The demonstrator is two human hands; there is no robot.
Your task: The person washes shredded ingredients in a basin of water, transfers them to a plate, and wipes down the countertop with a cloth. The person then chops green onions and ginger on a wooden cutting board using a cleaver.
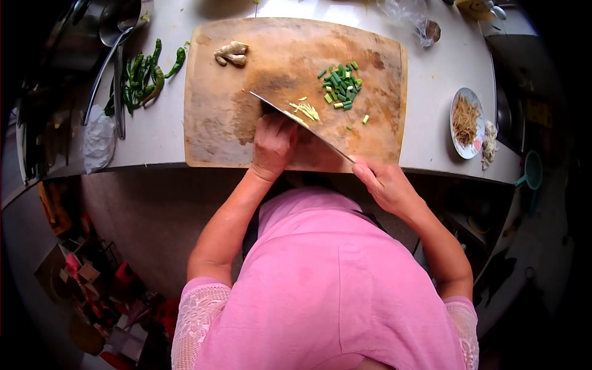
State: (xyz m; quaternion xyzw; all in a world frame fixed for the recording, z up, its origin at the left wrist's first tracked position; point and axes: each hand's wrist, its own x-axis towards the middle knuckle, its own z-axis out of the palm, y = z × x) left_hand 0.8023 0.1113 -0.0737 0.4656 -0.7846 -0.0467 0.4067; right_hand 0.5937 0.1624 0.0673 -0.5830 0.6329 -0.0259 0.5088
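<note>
My right hand [383, 184] grips the handle of a knife [308, 127], whose blade slants up and left across the wooden cutting board [209, 132]. Beside the blade my left hand [275, 140] rests on the board with its fingers curled; whatever is under the fingertips is hidden. Thin pale yellow strips [306, 110] lie along the far side of the blade. Chopped green pieces [343, 86] are heaped on the right of the board, with a few loose ones nearer the knife. A knobbly ginger root [233, 53] sits at the board's upper left.
Green peppers [145, 77], metal utensils [119, 86] and a white plastic bag [98, 139] lie left of the board. On the right are an oval plate [467, 123] of thin brownish strips and a pale clump [489, 145]. A clear bag [425, 31] is at the back.
</note>
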